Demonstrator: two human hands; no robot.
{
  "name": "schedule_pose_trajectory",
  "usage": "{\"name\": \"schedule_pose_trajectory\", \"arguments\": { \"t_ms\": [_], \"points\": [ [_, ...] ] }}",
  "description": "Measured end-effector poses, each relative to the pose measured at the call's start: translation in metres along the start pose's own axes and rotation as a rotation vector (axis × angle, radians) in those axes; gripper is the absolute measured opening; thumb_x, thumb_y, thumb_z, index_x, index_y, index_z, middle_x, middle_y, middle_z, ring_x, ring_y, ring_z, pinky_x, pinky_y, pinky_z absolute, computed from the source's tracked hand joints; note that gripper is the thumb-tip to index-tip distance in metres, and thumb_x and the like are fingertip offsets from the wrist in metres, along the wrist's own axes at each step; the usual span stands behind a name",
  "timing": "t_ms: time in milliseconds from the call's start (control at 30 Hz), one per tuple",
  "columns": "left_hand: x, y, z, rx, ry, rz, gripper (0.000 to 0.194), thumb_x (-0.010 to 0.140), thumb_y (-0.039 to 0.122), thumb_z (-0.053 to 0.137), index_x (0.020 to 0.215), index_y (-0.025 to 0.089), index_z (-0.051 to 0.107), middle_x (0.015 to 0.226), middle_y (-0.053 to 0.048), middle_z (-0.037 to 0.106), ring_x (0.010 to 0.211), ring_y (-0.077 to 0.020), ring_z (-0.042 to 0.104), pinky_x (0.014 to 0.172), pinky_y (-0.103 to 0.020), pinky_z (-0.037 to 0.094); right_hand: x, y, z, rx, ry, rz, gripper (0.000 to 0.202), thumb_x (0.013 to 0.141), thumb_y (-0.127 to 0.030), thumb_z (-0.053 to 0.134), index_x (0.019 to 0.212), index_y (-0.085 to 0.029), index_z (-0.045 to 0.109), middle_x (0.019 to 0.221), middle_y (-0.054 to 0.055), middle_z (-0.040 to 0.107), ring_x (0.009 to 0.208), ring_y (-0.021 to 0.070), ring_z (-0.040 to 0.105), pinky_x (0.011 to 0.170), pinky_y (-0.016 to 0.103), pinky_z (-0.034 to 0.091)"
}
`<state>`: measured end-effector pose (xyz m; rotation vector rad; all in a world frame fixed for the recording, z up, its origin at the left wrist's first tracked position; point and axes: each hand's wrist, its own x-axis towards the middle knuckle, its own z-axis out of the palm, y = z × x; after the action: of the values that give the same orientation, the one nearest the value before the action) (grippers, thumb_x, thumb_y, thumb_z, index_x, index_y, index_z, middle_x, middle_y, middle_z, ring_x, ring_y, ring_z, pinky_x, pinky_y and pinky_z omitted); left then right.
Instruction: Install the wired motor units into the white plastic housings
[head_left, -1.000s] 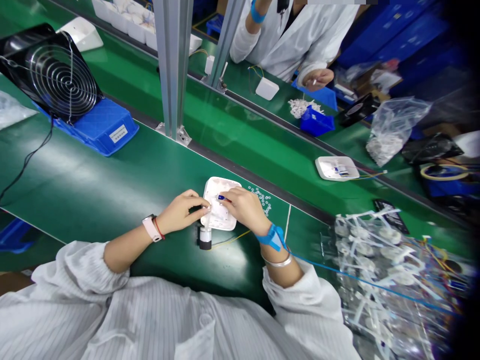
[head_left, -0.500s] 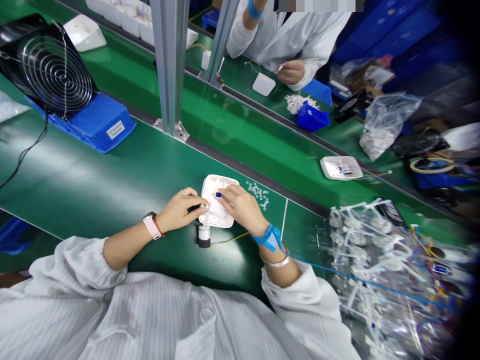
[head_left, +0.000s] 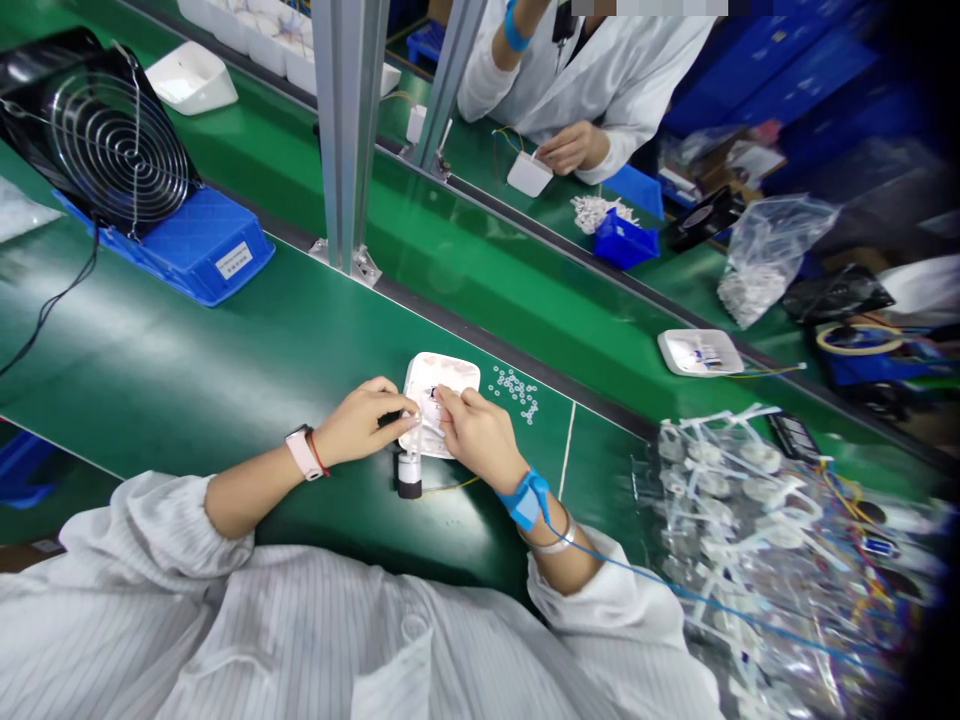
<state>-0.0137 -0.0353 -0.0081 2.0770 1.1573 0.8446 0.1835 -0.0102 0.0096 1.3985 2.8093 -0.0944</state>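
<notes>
Pinching pale stem (head_left: 418,438) at near-left edge of white shell (head_left: 454,368) between nearly closed thumb and forefinger of left hand (head_left: 367,420). Reaching into shell with bunched fingers of right hand (head_left: 480,432), just beside small dark part (head_left: 433,393); unable to make out any hold. Noted shell on green bench (head_left: 262,370), beneath both sets of fingertips.

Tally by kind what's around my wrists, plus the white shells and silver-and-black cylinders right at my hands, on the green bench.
Watch with pink strap: 1
Red cord: 1
Blue wrist strap: 1
Silver bangle: 1
White shell: 1
Silver-and-black cylinder: 1
Total: 6
</notes>
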Motion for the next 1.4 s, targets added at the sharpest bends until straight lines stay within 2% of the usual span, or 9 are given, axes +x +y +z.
{"name": "schedule_pose_trajectory", "arguments": {
  "t_ms": [167, 267, 367, 533, 667, 867, 1067, 1300, 1400],
  "points": [
    [0.003, 0.002, -0.005, 0.052, -0.027, 0.04, 0.019, 0.085, 0.029, 0.051, 0.091, 0.018, 0.066, 0.079, -0.005, 0.061, 0.084, -0.0177, 0.053, 0.076, -0.029, 0.044, -0.007, 0.003, 0.001, 0.094, 0.063, -0.016, 0.039, 0.083, -0.019, 0.043, 0.121, -0.013, 0.052, 0.081, 0.009, 0.059, 0.077, 0.02, 0.054, 0.068, 0.029, 0.043],
    [0.007, 0.002, -0.012, 0.054, -0.058, 0.094, 0.017, 0.085, 0.028, 0.052, 0.087, 0.019, 0.066, 0.082, -0.004, 0.063, 0.085, -0.0179, 0.053, 0.079, -0.03, 0.043, -0.024, 0.001, 0.0, 0.22, 0.256, -0.015, 0.036, 0.084, -0.023, 0.044, 0.118, -0.015, 0.052, 0.092, 0.01, 0.061, 0.088, 0.0222, 0.052, 0.078, 0.034, 0.042],
    [0.012, 0.001, -0.019, 0.056, -0.073, 0.149, 0.015, 0.083, 0.027, 0.053, 0.082, 0.018, 0.066, 0.088, -0.005, 0.063, 0.088, -0.0181, 0.052, 0.082, -0.032, 0.041, -0.043, -0.018, 0.0, 0.258, 0.385, 0.072, 0.02, 0.087, -0.028, 0.043, 0.089, -0.017, 0.06, 0.084, 0.009, 0.063, 0.085, 0.0226, 0.052, 0.077, 0.036, 0.04],
    [0.02, -0.002, -0.027, 0.015, -0.154, 0.177, 0.011, 0.082, 0.024, 0.056, 0.079, 0.018, 0.065, 0.088, -0.004, 0.062, 0.091, -0.0181, 0.05, 0.084, -0.031, 0.041, -0.053, -0.067, 0.002, 0.176, 0.052, 0.172, 0.04, 0.075, -0.056, 0.055, 0.074, -0.017, 0.056, 0.07, 0.008, 0.061, 0.066, 0.0215, 0.056, 0.062, 0.032, 0.04],
    [0.023, -0.004, -0.029, -0.001, -0.164, 0.192, 0.01, 0.082, 0.023, 0.056, 0.079, 0.018, 0.064, 0.091, -0.004, 0.061, 0.093, -0.0183, 0.049, 0.087, -0.033, 0.04, -0.05, -0.079, -0.006, 0.134, -0.046, 0.281, 0.024, 0.078, -0.041, 0.057, 0.08, -0.016, 0.058, 0.074, 0.008, 0.064, 0.069, 0.0219, 0.059, 0.061, 0.031, 0.04],
    [0.028, -0.01, -0.032, -0.063, -0.072, 0.156, 0.012, 0.084, 0.025, 0.053, 0.08, 0.018, 0.062, 0.095, -0.005, 0.059, 0.096, -0.0184, 0.051, 0.09, -0.036, 0.04, -0.049, -0.05, -0.034, 0.136, 0.039, 0.184, 0.012, 0.079, -0.027, 0.055, 0.082, -0.016, 0.057, 0.085, 0.01, 0.063, 0.086, 0.0249, 0.058, 0.075, 0.034, 0.043],
    [0.03, -0.018, -0.028, -0.163, -0.033, 0.131, 0.013, 0.086, 0.025, 0.051, 0.088, 0.017, 0.061, 0.111, -0.01, 0.057, 0.106, -0.0202, 0.053, 0.094, -0.038, 0.04, -0.027, 0.003, -0.045, 0.142, -0.06, 0.087, 0.025, 0.086, -0.025, 0.05, 0.11, -0.016, 0.052, 0.102, 0.01, 0.061, 0.084, 0.0203, 0.061, 0.067, 0.029, 0.046],
    [0.053, -0.027, -0.032, -0.021, -0.225, 0.241, 0.018, 0.089, 0.027, 0.045, 0.093, 0.016, 0.059, 0.141, -0.016, 0.034, 0.133, -0.0247, 0.029, 0.102, -0.041, 0.032, 0.001, 0.04, -0.037, 0.159, -0.022, -0.069, 0.028, 0.088, -0.03, 0.049, 0.113, -0.017, 0.054, 0.106, 0.009, 0.063, 0.091, 0.0206, 0.061, 0.072, 0.03, 0.047],
    [0.066, -0.03, -0.032, 0.021, -0.308, 0.299, 0.019, 0.091, 0.026, 0.041, 0.094, 0.017, 0.057, 0.136, -0.016, 0.043, 0.132, -0.0222, 0.031, 0.102, -0.039, 0.033, 0.002, 0.042, -0.03, 0.18, 0.05, -0.015, 0.029, 0.086, -0.03, 0.053, 0.111, -0.016, 0.054, 0.102, 0.009, 0.064, 0.086, 0.02, 0.062, 0.07, 0.03, 0.047]
  ]
}}
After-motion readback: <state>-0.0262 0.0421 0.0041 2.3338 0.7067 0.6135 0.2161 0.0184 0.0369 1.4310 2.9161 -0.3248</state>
